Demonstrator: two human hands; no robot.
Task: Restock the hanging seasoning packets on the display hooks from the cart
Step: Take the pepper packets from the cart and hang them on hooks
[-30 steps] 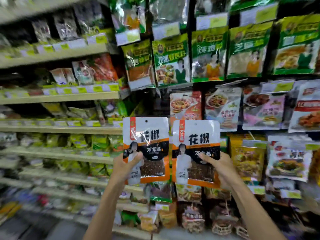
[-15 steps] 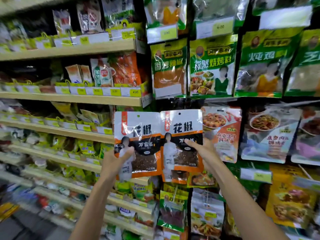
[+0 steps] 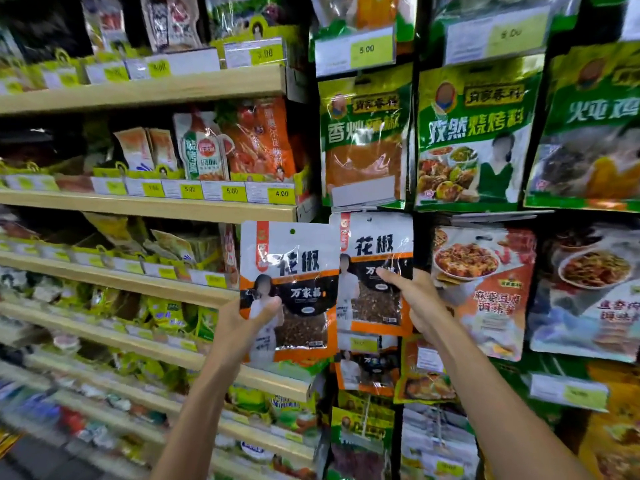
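The right packet (image 3: 375, 245) is up against the hanging display, its top edge just under the blank label holder (image 3: 363, 197) above our grip. Our right hand (image 3: 414, 301) pinches its right side, thumb on the front and fingers behind. The left packet (image 3: 298, 268) sits beside it, overlapping its left edge. Our left hand (image 3: 242, 329) pinches it low at the corner, thumb in front.

We cannot see the hook itself, nor make out the right packet's hang hole clearly. So we judge the main risk to be a miss: the hole slides past the hook tip and the packet drops once we loosen the pinch. Because we hold well below the hole, the thin film may fold at the top rather than thread on. The left packet's overlap could also catch, or screen the edge we need to watch.

Just below our right grip another like packet (image 3: 367, 370) hangs. Pushing in could knock it, or the mapo tofu packet (image 3: 485, 292) to the right of that hand. The left packet, gripped by one corner alone, could swing or slip toward the wooden shelf (image 3: 156, 211) while we attend to the other.
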